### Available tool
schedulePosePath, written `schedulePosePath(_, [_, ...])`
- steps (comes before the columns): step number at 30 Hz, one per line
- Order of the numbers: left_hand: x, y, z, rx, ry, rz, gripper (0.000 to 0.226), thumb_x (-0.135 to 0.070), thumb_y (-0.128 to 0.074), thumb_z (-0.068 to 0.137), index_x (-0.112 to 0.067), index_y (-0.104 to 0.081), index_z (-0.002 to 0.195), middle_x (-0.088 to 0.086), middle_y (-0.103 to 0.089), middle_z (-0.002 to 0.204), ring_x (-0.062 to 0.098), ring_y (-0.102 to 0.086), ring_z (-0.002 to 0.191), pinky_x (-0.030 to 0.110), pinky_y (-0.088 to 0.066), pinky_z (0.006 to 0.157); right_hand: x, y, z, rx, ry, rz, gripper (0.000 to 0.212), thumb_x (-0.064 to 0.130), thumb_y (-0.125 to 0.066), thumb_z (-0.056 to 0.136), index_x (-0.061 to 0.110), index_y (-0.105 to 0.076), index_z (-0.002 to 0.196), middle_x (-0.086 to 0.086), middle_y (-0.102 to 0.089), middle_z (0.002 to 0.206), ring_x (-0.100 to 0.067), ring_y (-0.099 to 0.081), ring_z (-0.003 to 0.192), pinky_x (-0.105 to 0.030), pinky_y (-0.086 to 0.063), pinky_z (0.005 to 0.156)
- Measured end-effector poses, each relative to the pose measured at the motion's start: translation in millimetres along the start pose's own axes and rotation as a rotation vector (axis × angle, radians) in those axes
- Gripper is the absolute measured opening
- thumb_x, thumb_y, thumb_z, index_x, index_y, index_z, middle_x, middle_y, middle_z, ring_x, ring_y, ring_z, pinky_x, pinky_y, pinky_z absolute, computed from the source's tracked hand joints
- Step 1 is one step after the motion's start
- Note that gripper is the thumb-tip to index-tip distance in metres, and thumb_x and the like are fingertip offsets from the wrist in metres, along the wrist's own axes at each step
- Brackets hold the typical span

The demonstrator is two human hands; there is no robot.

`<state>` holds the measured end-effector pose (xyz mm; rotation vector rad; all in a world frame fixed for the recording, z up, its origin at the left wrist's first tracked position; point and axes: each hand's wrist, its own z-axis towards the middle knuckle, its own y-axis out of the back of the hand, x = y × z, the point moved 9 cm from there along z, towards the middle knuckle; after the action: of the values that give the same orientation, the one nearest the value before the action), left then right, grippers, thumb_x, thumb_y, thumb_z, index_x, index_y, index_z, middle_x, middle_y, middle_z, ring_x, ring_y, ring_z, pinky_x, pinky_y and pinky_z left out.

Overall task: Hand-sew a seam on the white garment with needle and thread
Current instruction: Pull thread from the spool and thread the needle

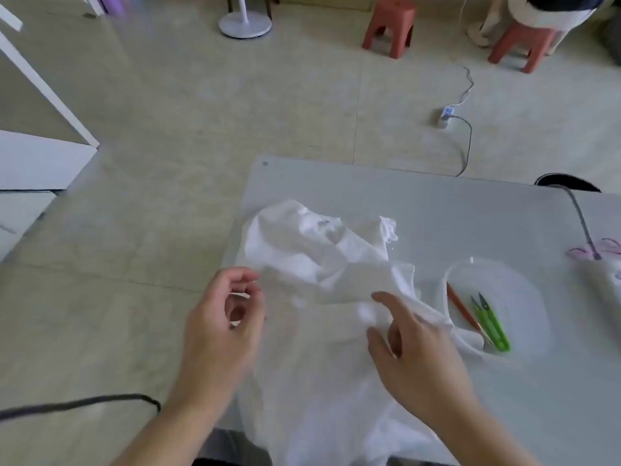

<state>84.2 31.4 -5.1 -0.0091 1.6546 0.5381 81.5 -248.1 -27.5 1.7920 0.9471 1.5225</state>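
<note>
The white garment point(312, 250) lies bunched on the grey table point(437, 210), and its lower part hangs over the near edge toward me. A folded band of it stretches between my two hands. My left hand point(225, 324) is at the band's left end with its fingers curled, and white cloth shows through the gaps between them. My right hand point(416, 351) holds the right end, index finger laid along the cloth and thumb below it. The picture is blurred, and I see no needle or thread.
To the right of the garment, green thread snips point(492, 326) and a reddish-brown stick point(462, 309) lie in a clear tray point(524, 290). Purple thread point(601, 248) and a grey cable are at the table's right edge. Two red stools point(389, 25) and a fan base stand on the floor.
</note>
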Motion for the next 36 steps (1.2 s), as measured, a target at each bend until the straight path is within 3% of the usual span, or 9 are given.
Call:
schedulePosePath(3, [14, -34, -13, 0.099, -0.155, 0.117, 0.023, -0.017, -0.068, 0.098, -0.040, -0.067, 0.100, -0.015, -0.071, 0.093, 0.013, -0.072, 0.076, 0.028, -0.057, 0.068, 6, -11, 3, -0.119, 0.161, -0.199, 0.018, 0.042, -0.057, 0.093, 0.037, -0.062, 0.110, 0.016, -0.052, 0.062, -0.008, -0.056, 0.061, -0.038, -0.053, 0.056])
schedulePosePath(6, [20, -62, -39, 0.192, -0.305, 0.210, 0.016, -0.021, -0.067, 0.098, -0.036, -0.066, 0.103, -0.020, -0.069, 0.094, 0.010, -0.069, 0.078, 0.014, -0.049, 0.062, 3, -19, -6, -0.173, 0.218, -0.192, 0.014, 0.034, -0.060, 0.095, 0.033, -0.062, 0.108, 0.015, -0.058, 0.065, -0.007, -0.057, 0.061, -0.039, -0.055, 0.057])
schedulePosePath(10, [18, -72, -65, 0.312, -0.366, 0.301, 0.008, -0.033, -0.065, 0.101, -0.038, -0.066, 0.109, -0.021, -0.069, 0.101, 0.000, -0.066, 0.091, 0.012, -0.052, 0.072, -7, -18, -22, -0.076, 0.196, -0.166, 0.032, 0.030, -0.061, 0.098, 0.035, -0.055, 0.129, 0.016, -0.065, 0.084, -0.002, -0.060, 0.078, -0.031, -0.057, 0.073])
schedulePosePath(17, [55, -61, -86, 0.389, -0.137, 0.354, 0.028, -0.043, -0.070, 0.096, -0.036, -0.059, 0.121, -0.023, -0.064, 0.105, -0.004, -0.062, 0.095, 0.014, -0.045, 0.075, -35, -19, -64, -0.109, 0.005, 0.089, 0.031, 0.016, -0.056, 0.096, 0.034, -0.062, 0.121, 0.013, -0.067, 0.083, -0.002, -0.062, 0.079, -0.024, -0.056, 0.071])
schedulePosePath(21, [55, -69, -77, 0.409, -0.134, 0.319, 0.016, -0.041, -0.073, 0.093, -0.033, -0.067, 0.105, -0.017, -0.073, 0.097, 0.003, -0.068, 0.089, 0.023, -0.055, 0.077, -42, -18, -65, -0.107, -0.042, 0.090, 0.033, 0.014, -0.051, 0.097, 0.033, -0.059, 0.123, 0.012, -0.066, 0.085, -0.006, -0.062, 0.076, -0.017, -0.047, 0.055])
schedulePosePath(24, [46, -80, -82, 0.491, -0.206, 0.313, 0.005, -0.036, -0.073, 0.093, -0.034, -0.069, 0.091, -0.014, -0.070, 0.082, 0.006, -0.065, 0.075, 0.018, -0.049, 0.067, -43, -12, -60, -0.156, -0.053, 0.081, 0.048, 0.008, -0.053, 0.094, 0.031, -0.051, 0.136, 0.014, -0.061, 0.101, -0.004, -0.059, 0.086, -0.016, -0.043, 0.063])
schedulePosePath(27, [41, -91, -93, 0.603, -0.271, 0.369, 0.006, -0.036, -0.070, 0.095, -0.040, -0.071, 0.100, -0.017, -0.067, 0.077, 0.003, -0.062, 0.069, 0.016, -0.046, 0.065, -38, -1, -52, -0.207, 0.010, 0.068, 0.060, 0.003, -0.055, 0.093, 0.032, -0.045, 0.144, 0.016, -0.051, 0.113, -0.004, -0.056, 0.092, -0.018, -0.042, 0.074])
schedulePosePath(32, [41, -102, -115, 0.757, -0.358, 0.615, 0.042, -0.048, -0.061, 0.098, -0.057, -0.053, 0.139, -0.018, -0.060, 0.073, -0.001, -0.060, 0.070, 0.015, -0.045, 0.068, -25, 17, -35, -0.220, 0.105, 0.018, 0.064, 0.007, -0.058, 0.091, 0.048, -0.051, 0.140, 0.015, -0.061, 0.092, -0.007, -0.059, 0.087, -0.028, -0.052, 0.075])
schedulePosePath(36, [34, -103, -131, 0.838, -0.433, 0.702, 0.045, -0.055, -0.057, 0.099, -0.061, -0.046, 0.143, -0.021, -0.067, 0.091, -0.002, -0.063, 0.086, 0.016, -0.048, 0.079, -23, 8, -30, -0.133, 0.093, -0.087, 0.028, 0.027, -0.067, 0.095, 0.050, -0.070, 0.112, 0.015, -0.064, 0.069, -0.003, -0.060, 0.075, -0.036, -0.059, 0.071])
